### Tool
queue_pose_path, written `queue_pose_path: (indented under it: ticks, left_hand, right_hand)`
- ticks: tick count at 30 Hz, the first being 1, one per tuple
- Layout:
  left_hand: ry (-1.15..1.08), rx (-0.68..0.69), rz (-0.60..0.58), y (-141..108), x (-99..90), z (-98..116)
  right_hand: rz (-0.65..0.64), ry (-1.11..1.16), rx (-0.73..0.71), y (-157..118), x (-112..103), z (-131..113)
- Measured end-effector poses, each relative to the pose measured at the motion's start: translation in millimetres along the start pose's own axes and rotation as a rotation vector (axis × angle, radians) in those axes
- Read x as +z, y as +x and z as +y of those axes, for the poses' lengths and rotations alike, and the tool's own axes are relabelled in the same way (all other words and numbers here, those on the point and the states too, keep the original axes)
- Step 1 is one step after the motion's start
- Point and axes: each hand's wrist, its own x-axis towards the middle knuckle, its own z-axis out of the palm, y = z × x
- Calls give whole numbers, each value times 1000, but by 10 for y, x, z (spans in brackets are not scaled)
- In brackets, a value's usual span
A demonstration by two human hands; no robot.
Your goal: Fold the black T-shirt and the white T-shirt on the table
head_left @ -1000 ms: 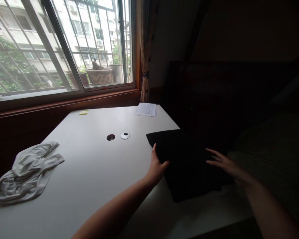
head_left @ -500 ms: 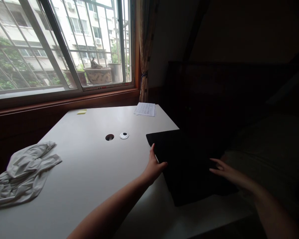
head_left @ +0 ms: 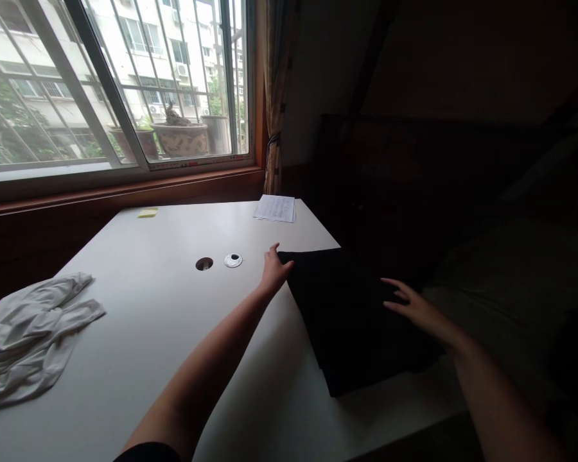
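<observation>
A folded black cloth (head_left: 347, 314), very dark and with few details showing, lies flat over the right part of the white table. At its far left corner is my left hand (head_left: 275, 268), touching the edge, with thumb over the fabric and a finger stretched out past the corner. My right hand (head_left: 414, 308) reaches in from the right with fingers spread on or just above the cloth's right part; contact is hard to make out in the dark.
On the white table (head_left: 164, 327) lie a crumpled grey-white cloth (head_left: 33, 340), printed papers (head_left: 275, 208), yellow sticky notes (head_left: 148, 212) and a round cable-hole cover (head_left: 233, 260) beside an open hole (head_left: 204, 264). A barred window (head_left: 173, 83) and curtain (head_left: 274, 96) stand behind.
My left hand has moved away from me along the cloth's left edge to its far corner. My right hand has shifted slightly left and farther off. The view has turned a little right.
</observation>
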Motion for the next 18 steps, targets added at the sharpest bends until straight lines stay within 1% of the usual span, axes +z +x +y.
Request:
queue_pose_path:
  ticks: [3,7,8,10,13,16,18]
  left_hand:
    - [19,42,-7,57,1,87]
    - [-7,136,-2,140,91,169]
    - [-15,129,-1,154,119,166]
    - [-24,67,-13,165,161,126]
    - [-28,-29,-44,128,168,19]
    - [-38,-63,-60,9,127,-65]
    - [-63,-78,-96,-138,109,-83]
  right_hand:
    - [48,25,-11,-5,-51,31]
    - [139,101,35,-33,-102,20]
    - [156,114,50,-45,-99,9]
    - [158,116,94,-79,-79,-10]
    - [91,60,143,-157,-64,-10]
    - [26,22,145,-252,-103,45]
    - [21,16,132,-310,-148,105]
